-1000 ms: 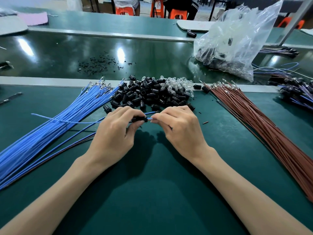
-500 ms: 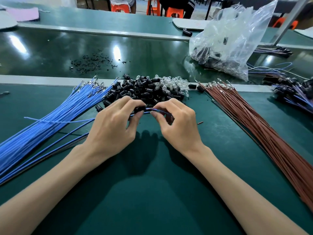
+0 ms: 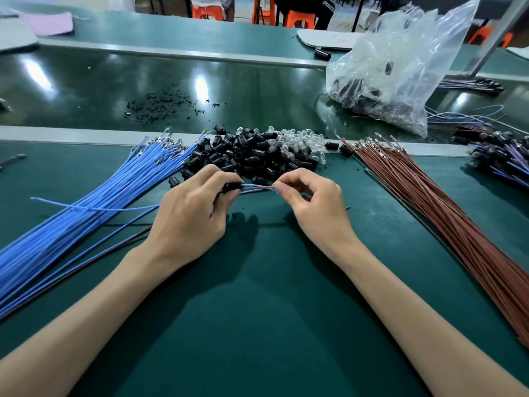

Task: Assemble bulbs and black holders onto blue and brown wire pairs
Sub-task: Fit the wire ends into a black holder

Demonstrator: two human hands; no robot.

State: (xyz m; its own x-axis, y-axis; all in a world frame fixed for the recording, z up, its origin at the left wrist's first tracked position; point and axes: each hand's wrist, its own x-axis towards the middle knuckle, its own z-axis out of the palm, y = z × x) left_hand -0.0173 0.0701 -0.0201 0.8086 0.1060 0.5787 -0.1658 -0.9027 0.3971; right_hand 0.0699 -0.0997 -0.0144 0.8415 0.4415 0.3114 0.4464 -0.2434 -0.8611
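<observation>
My left hand [image 3: 194, 213] pinches a black holder [image 3: 231, 187] between thumb and fingers. A blue and brown wire pair [image 3: 257, 188] comes out of the holder to the right, and my right hand [image 3: 312, 202] pinches the pair's end between thumb and forefinger. The pair's long tails trail left under my left hand. Just beyond my hands lies a heap of black holders [image 3: 252, 156] with clear bulbs [image 3: 297, 141] at its back right. A fan of blue wires [image 3: 94, 202] lies to the left, a fan of brown wires [image 3: 446, 213] to the right.
A clear plastic bag [image 3: 400, 70] with more parts stands at the back right on the dark conveyor belt [image 3: 86, 87]. Finished wired holders [image 3: 503, 156] are piled at the far right. Small black scraps [image 3: 163, 107] dot the belt. The green mat [image 3: 257, 296] lies under my forearms.
My hands have drawn apart, so a longer stretch of the wire pair now shows between the holder and my right fingertips. The camera has shifted slightly.
</observation>
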